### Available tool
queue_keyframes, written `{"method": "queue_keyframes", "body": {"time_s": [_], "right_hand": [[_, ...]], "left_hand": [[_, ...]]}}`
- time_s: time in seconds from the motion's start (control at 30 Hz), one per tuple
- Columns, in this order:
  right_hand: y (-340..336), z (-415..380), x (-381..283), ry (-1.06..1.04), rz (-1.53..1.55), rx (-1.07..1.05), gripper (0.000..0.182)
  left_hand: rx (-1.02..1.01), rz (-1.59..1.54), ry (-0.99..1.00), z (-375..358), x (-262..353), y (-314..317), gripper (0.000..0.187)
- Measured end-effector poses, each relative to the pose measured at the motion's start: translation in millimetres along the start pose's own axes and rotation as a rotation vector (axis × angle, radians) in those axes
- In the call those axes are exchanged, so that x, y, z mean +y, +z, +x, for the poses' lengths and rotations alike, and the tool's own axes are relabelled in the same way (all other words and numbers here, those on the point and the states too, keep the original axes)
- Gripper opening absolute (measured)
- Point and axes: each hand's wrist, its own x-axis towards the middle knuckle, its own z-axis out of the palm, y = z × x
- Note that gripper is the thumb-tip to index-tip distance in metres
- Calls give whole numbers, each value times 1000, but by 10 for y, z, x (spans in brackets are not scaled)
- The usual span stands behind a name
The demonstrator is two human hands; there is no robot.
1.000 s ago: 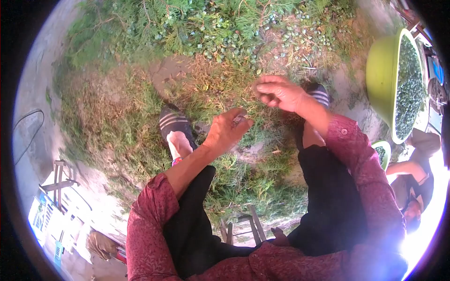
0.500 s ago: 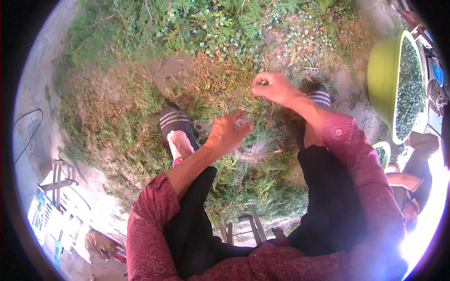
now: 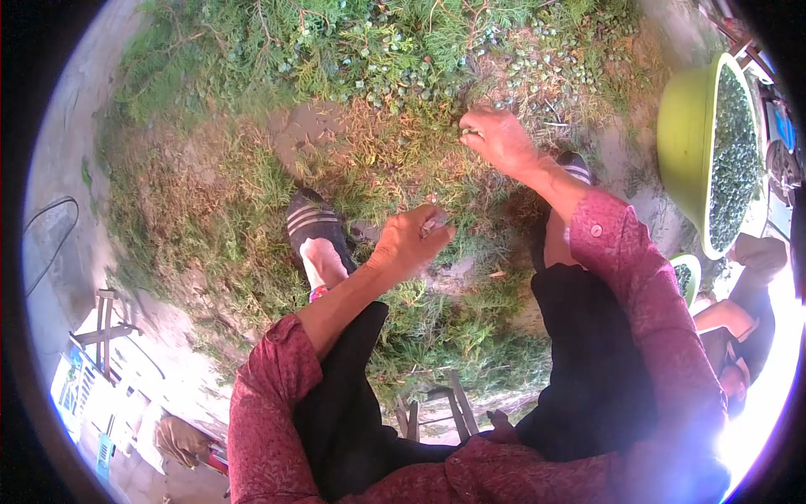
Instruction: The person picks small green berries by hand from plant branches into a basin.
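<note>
My left hand (image 3: 411, 239) is over the ground between my feet, its fingers curled around something pale and small that I cannot make out. Farther forward and to the right, my right hand (image 3: 501, 143) is closed in a pinch, with a small green piece (image 3: 473, 132) showing between thumb and fingers. Beneath both hands lie loose conifer sprigs (image 3: 395, 139), some green, some yellowed. Ahead of them is a heap of fresh conifer branches (image 3: 369, 50) bearing small blue-green cones.
At right stands a large lime-green tub (image 3: 684, 151) filled with blue-green cones, with a smaller green container (image 3: 687, 277) below it. Another person's arm (image 3: 726, 319) shows at the right edge. My striped shoes (image 3: 311, 218) rest among the sprigs. A wooden stool (image 3: 105, 336) is at left.
My right hand has moved slightly forward, away from my body, and still pinches a small green piece. My left hand has barely moved.
</note>
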Motion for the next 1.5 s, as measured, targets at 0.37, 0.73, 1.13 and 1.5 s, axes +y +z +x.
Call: {"method": "queue_keyframes", "body": {"time_s": [0.37, 0.73, 1.13, 1.5], "right_hand": [[-237, -205, -449, 878, 1775, -261, 26], [-394, -173, -679, 775, 2016, -208, 85], [-438, -354, -585, 716, 2147, -234, 89], [-476, -529, -352, 595, 2062, -254, 57]], "left_hand": [[191, -176, 181, 116, 80, -55, 29], [370, 287, 481, 256, 677, 15, 37], [337, 294, 587, 337, 772, 102, 7], [266, -110, 113, 323, 853, 60, 11]]}}
